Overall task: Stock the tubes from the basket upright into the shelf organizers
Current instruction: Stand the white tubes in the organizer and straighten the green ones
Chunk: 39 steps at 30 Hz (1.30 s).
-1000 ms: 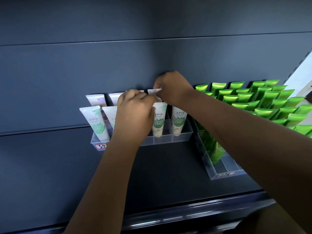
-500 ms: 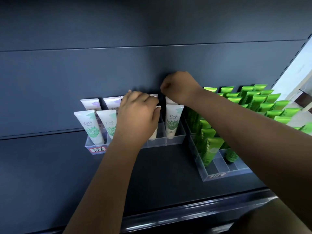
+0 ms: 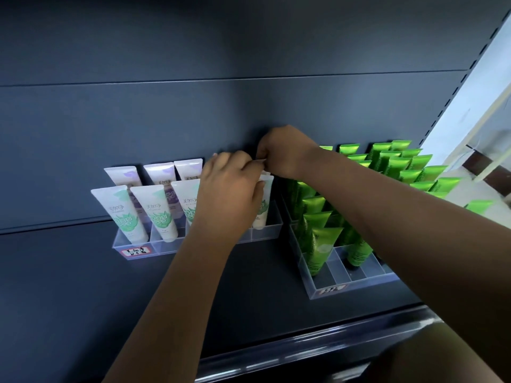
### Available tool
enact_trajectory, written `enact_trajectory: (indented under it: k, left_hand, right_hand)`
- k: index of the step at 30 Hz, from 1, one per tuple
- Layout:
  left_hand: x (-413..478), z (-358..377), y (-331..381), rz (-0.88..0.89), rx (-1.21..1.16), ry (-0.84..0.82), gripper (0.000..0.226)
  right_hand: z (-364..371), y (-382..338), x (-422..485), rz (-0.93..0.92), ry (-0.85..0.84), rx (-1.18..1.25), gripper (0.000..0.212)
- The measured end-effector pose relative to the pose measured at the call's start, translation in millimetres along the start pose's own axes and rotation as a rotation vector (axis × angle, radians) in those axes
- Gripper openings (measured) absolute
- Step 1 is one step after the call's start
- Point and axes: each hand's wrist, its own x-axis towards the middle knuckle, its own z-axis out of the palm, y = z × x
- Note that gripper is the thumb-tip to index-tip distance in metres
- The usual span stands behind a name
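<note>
**Both hands bunched over the white tubes**

Head camera: the left hand (image 3: 229, 194) and right hand (image 3: 287, 153) meet, fingers curled, above the right end of a clear organizer (image 3: 266, 230) on the dark shelf (image 3: 83, 286). A white tube (image 3: 263, 205) stands upright there beneath them; whether either hand actually grips it, I cannot tell. More white-and-green tubes (image 3: 159, 214) stand leftward; bright green tubes (image 3: 318, 244) fill the neighbouring organizer (image 3: 359, 286)

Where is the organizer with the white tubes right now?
Head view, left of centre on the dark shelf: the clear organizer sits left of the green-tube organizer, partly behind the left hand.
</note>
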Motion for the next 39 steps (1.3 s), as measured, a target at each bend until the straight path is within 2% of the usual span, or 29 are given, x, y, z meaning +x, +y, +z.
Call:
enact_trajectory:
  k: [5, 12, 19, 23, 25, 29, 35, 39]
  left_hand:
    - [1, 6, -2, -0.041, 0.013, -0.034, 0.024]
    - [4, 10, -8, -0.053, -0.055, -0.021, 0.029]
    - [4, 12, -4, -0.007, -0.016, 0.002, 0.030]
    - [3, 10, -2, -0.050, 0.014, -0.017, 0.031]
    - [3, 10, -2, -0.074, 0.027, -0.025, 0.030]
    - [1, 9, -3, -0.077, 0.027, -0.013, 0.028]
    - [1, 6, 2, -0.093, 0.037, -0.022, 0.026]
    - [0, 6, 1, -0.104, 0.041, -0.038, 0.025]
  right_hand:
    - [6, 5, 6, -0.030, 0.045, 0.001, 0.016]
    - [14, 6, 10, -0.026, 0.105, 0.076, 0.015]
    - [10, 6, 8, -0.054, 0.071, 0.089, 0.022]
    - [7, 2, 7, -0.030, 0.027, 0.100, 0.028]
    - [7, 0, 6, -0.025, 0.010, 0.093, 0.024]
    - [6, -5, 5, -0.031, -0.003, 0.081, 0.040]
    - [7, -3, 8, -0.034, -0.009, 0.031, 0.017]
    - [12, 0, 9, -0.025, 0.005, 0.018, 0.022]
